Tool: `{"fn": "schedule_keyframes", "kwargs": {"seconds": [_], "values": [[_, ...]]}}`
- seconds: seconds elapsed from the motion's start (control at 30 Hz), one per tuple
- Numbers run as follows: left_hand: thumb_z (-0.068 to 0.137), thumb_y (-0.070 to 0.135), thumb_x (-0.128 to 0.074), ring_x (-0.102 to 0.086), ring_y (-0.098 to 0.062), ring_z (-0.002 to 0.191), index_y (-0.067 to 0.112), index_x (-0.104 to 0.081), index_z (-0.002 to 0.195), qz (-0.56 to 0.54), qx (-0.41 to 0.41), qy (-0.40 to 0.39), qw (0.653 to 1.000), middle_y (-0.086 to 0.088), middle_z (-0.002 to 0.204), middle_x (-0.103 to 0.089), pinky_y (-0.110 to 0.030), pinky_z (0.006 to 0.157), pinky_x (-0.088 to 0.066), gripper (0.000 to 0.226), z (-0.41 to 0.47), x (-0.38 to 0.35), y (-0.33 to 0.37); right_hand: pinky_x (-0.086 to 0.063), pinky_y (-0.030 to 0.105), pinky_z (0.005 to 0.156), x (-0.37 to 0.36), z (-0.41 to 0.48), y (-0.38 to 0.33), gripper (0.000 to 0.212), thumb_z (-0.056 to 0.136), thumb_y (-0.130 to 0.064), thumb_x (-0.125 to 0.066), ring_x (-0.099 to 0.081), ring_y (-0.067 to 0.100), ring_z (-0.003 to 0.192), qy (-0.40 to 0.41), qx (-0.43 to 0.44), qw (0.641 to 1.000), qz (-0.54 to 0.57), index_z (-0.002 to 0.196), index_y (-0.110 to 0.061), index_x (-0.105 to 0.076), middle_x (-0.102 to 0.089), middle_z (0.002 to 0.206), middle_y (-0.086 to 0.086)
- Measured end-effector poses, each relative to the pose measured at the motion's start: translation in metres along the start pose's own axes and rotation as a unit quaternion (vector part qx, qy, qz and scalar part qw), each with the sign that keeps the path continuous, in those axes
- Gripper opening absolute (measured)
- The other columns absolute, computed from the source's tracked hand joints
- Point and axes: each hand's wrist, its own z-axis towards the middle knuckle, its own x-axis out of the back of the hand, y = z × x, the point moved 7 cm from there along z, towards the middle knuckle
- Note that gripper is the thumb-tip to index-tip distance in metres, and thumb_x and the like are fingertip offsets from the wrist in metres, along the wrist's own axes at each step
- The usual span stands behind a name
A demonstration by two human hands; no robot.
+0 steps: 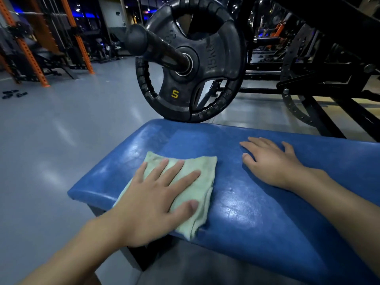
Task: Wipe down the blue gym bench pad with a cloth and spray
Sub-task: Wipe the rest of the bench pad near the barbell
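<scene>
The blue bench pad (257, 202) stretches from the centre to the lower right, its surface shiny in patches. A folded pale green cloth (202, 175) lies on the pad's left end. My left hand (158, 198) presses flat on the cloth with fingers spread and straight. My right hand (271, 161) rests flat on the bare pad to the right, fingers straight, holding nothing. No spray bottle is in view.
A black weight plate (216, 93) on a bar sleeve (156, 46) hangs just beyond the pad's far edge. Black machine frames (320, 87) stand at the right. Grey floor (61, 130) spreads to the left, with orange racks (30, 54) farther back.
</scene>
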Motion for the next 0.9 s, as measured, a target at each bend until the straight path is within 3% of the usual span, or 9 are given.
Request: {"fn": "schedule_keyframes", "kwargs": {"seconds": [0.13,0.33,0.5,0.6,0.77,0.9], "values": [[0.079,0.083,0.003,0.015,-0.016,0.152,0.067,0.014,0.142,0.011,0.012,-0.013,1.000,0.017,0.165,0.009,-0.051,0.120,0.009,0.066,-0.014,-0.001,-0.007,-0.001,0.056,0.120,0.007,0.008,-0.024,0.050,0.102,-0.036,-0.027,-0.009,0.013,0.151,0.030,0.021,0.999,0.040,0.152,-0.030,-0.032,-0.019,0.164,-0.007],[0.071,0.083,0.002,0.007,-0.017,0.153,0.064,0.002,0.146,0.005,0.039,-0.039,0.998,0.013,0.166,0.002,-0.055,0.119,0.006,0.077,0.062,0.000,-0.034,0.002,0.055,0.120,-0.015,0.014,-0.040,0.052,0.103,-0.042,-0.021,-0.003,0.012,0.152,0.021,0.034,0.998,0.041,0.154,-0.035,-0.025,-0.012,0.165,-0.009],[0.093,0.072,-0.018,0.002,-0.021,0.153,0.060,-0.007,0.149,-0.004,0.060,-0.038,0.997,0.010,0.167,-0.002,-0.060,0.118,0.004,0.059,0.158,0.002,-0.064,0.000,0.053,0.120,-0.013,0.014,-0.039,0.049,0.102,-0.044,-0.024,-0.003,0.009,0.150,0.037,0.037,0.998,0.044,0.152,-0.038,-0.026,-0.015,0.164,-0.013],[0.094,0.069,-0.020,0.000,-0.019,0.153,0.059,-0.010,0.149,-0.007,0.064,-0.026,0.998,0.008,0.166,-0.008,-0.059,0.119,0.003,0.057,0.185,0.004,-0.074,-0.001,0.051,0.120,-0.013,0.015,-0.039,0.049,0.102,-0.044,-0.025,-0.005,0.007,0.149,0.047,0.033,0.997,0.044,0.150,-0.040,-0.027,-0.015,0.163,-0.014],[0.093,0.071,-0.014,0.001,-0.016,0.153,0.057,-0.009,0.150,-0.005,0.051,-0.019,0.999,0.010,0.167,-0.006,-0.057,0.119,0.003,0.059,0.165,0.001,-0.073,-0.002,0.051,0.120,-0.013,0.014,-0.039,0.049,0.101,-0.045,-0.024,-0.005,0.007,0.149,0.044,0.032,0.997,0.047,0.150,-0.040,-0.028,-0.016,0.163,-0.014],[0.076,0.080,-0.002,0.004,-0.017,0.153,0.061,-0.004,0.149,-0.012,0.045,-0.038,0.998,0.013,0.166,-0.002,-0.054,0.120,0.006,0.075,0.102,0.002,-0.062,0.000,0.051,0.120,-0.012,0.012,-0.040,0.051,0.101,-0.045,-0.023,-0.005,0.008,0.149,0.036,0.029,0.998,0.050,0.151,-0.039,-0.028,-0.016,0.163,-0.013]]}}
